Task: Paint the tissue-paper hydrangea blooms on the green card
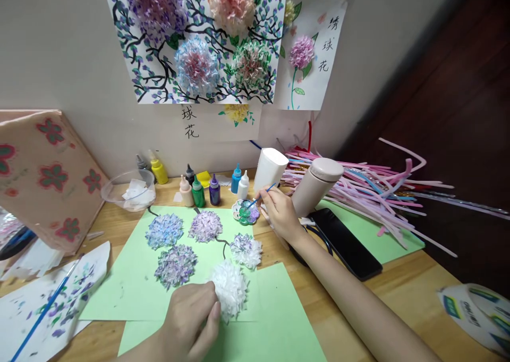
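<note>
My right hand (281,213) is closed around a thin blue paintbrush (261,196). The brush tip reaches down to a small flower-shaped paint palette (245,212) smeared with green, purple and blue. Low in the middle, my left hand (193,317) is curled, its fingers at the left edge of a white ruffled paper flower (230,290). Which petals it pinches is hidden. Beyond it, a half-painted purple and white flower (246,250) lies on the light green paper (131,277), along with a blue flower (164,230), a lilac flower (205,226) and a purple flower (176,265).
Several paint bottles (198,192) line the wall side, near a clear bowl (128,189). A white container (270,169), a beige tumbler (317,185), a black phone (346,243) and pipe cleaners (374,189) are on the right. Paint-stained paper (85,282) bears another brush (45,310).
</note>
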Demonstrator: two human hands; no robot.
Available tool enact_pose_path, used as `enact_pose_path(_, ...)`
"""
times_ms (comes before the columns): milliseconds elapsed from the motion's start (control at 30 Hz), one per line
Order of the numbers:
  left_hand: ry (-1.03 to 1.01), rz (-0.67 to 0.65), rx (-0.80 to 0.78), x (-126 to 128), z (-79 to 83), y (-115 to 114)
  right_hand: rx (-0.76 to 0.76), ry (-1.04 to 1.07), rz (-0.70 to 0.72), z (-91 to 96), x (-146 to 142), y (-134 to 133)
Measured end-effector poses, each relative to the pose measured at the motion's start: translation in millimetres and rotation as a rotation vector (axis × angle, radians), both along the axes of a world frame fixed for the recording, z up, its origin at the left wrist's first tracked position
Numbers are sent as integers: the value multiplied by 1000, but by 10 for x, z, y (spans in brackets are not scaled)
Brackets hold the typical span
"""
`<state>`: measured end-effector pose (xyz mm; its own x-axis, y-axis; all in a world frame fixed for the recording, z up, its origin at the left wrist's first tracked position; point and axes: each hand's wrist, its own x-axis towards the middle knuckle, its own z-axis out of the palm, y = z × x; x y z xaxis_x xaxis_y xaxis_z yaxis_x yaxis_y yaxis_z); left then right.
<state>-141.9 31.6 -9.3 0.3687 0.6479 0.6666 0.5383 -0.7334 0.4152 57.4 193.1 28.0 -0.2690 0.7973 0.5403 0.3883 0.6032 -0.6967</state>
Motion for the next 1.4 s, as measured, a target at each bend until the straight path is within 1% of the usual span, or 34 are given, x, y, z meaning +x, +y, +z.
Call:
enact_pose_path(100,8,21,-15,-2,8,11,-1,-35,32,-4,-13,-9)
enact_pose_path(200,-5,36,-14,6,10,15,-1,-58,34,-9,-22,-15)
enact_pose_path(400,-11,31,-13,19,-4,10,31,-90,49,-9,-34,-27)
enact_pose_path(733,15,31,-10,11,31,20,68,-106,44,-23,-43,-39)
enact_pose_path(900,14,30,-27,7,1,20,74,-53,15,10,1,-20)
enact_pose_path(1133,13,25,-31,0,-21,12,132,-126,-60,65,97,56)
enact_pose_path(1300,-25,9,-30,1,-48,15,144,-158,-39,25,104,83)
enact_pose_path(1400,-18,9,-45,1,-51,18,159,-131,-44,18,109,87)
